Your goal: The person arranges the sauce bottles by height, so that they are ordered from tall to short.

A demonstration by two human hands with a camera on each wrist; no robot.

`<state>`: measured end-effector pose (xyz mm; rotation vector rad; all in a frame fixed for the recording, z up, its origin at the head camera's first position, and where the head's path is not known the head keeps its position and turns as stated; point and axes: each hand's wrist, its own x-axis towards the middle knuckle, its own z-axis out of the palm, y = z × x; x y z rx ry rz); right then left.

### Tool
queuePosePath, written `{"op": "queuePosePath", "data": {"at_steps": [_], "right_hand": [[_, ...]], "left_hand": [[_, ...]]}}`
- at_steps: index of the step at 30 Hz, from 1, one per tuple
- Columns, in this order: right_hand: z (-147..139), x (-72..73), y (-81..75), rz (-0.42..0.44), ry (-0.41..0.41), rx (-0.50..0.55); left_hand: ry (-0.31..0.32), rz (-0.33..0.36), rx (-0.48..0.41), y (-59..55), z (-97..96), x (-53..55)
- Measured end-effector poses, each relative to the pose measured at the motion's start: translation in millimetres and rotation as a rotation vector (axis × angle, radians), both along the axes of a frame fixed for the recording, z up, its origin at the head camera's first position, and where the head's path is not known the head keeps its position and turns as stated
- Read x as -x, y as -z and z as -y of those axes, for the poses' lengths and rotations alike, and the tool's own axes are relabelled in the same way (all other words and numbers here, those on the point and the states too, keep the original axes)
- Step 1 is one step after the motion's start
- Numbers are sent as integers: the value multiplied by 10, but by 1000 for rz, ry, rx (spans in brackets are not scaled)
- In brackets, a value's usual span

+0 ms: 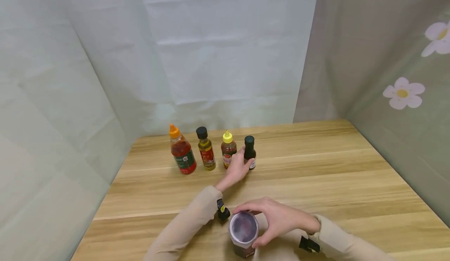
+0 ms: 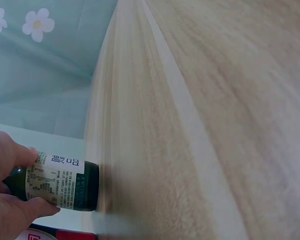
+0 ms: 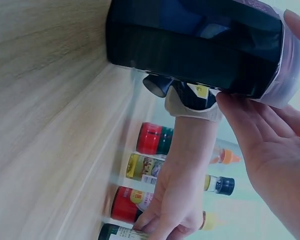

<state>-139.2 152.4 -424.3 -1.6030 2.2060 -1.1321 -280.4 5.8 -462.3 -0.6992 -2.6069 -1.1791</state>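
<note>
At the right end of a row of condiments stands a small dark bottle (image 1: 250, 147) with a black cap. My left hand (image 1: 239, 168) holds it between thumb and fingers; in the left wrist view its pale printed label (image 2: 52, 180) shows, and its base is at the tabletop. Close to me is a dark faceted jar (image 3: 190, 45) with a translucent lid (image 1: 244, 227). Thumb and fingers of my right hand (image 1: 279, 217) grip it around the top from the right. Just left of the dark bottle is a yellow-capped sauce bottle (image 1: 228, 148).
Further left along the row are an oil bottle (image 1: 206, 151) with a black cap and a red sauce bottle (image 1: 183, 154) with an orange nozzle. Pale cloth (image 1: 228, 58) hangs behind the wooden table (image 1: 334, 167), and flowered cloth (image 1: 397, 136) lines the right.
</note>
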Motion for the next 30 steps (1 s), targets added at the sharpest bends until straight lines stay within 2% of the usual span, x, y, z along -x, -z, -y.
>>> {"op": "queuePosePath", "data": {"at_steps": [3, 7, 10, 14, 16, 23, 30], "right_hand": [[4, 5, -16, -22, 8, 0], [10, 3, -16, -2, 11, 5], [16, -5, -4, 56, 24, 11], [22, -15, 1, 94, 41, 18], [24, -14, 7, 64, 40, 27], [31, -10, 36, 77, 43, 55], [45, -22, 58, 21, 45, 84]], "left_hand": [[4, 2, -4, -6, -7, 10], [3, 5, 6, -7, -3, 18], [-2, 10, 11, -10, 4, 13], [-5, 34, 16, -24, 10, 2], [-6, 38, 18, -30, 11, 3], [-3, 40, 17, -41, 13, 1], [3, 44, 16, -47, 11, -6]]}}
